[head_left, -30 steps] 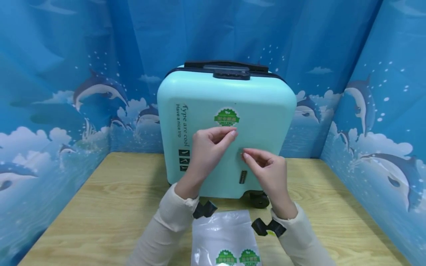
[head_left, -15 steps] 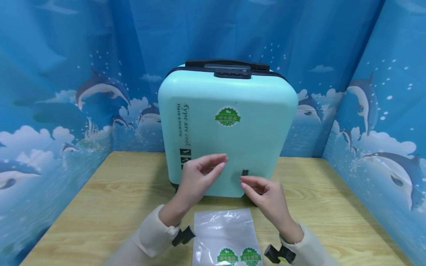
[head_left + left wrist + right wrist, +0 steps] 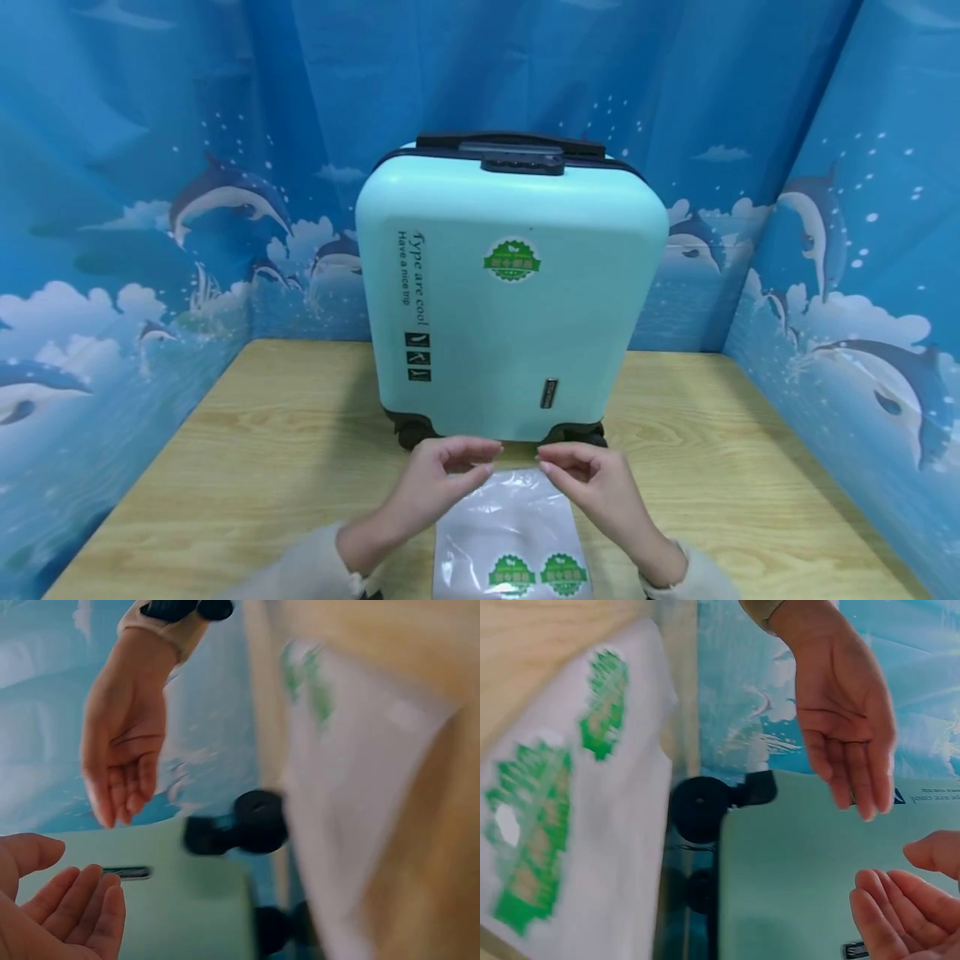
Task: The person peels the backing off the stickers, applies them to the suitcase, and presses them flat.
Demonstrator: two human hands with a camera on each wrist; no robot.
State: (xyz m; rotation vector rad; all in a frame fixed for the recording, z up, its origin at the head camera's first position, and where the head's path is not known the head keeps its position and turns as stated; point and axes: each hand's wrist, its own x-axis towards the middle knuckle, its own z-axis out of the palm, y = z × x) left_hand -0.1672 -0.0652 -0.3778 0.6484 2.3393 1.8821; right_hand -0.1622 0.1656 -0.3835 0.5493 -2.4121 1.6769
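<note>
Left hand (image 3: 435, 483) and right hand (image 3: 603, 483) hang empty. One sticker (image 3: 512, 261) seems applied below the suitcase's (image 3: 480, 333) top edge; next probably calls for peeling another sticker (image 3: 512, 575).

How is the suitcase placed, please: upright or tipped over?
Upright: in the head view, the suitcase stands with its wheels down on the table and its black handle at the top.

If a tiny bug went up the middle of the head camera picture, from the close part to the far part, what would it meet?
Two green stickers on the shiny sheet → the left hand and right hand side by side → the mint suitcase → the blue curtain.
</note>
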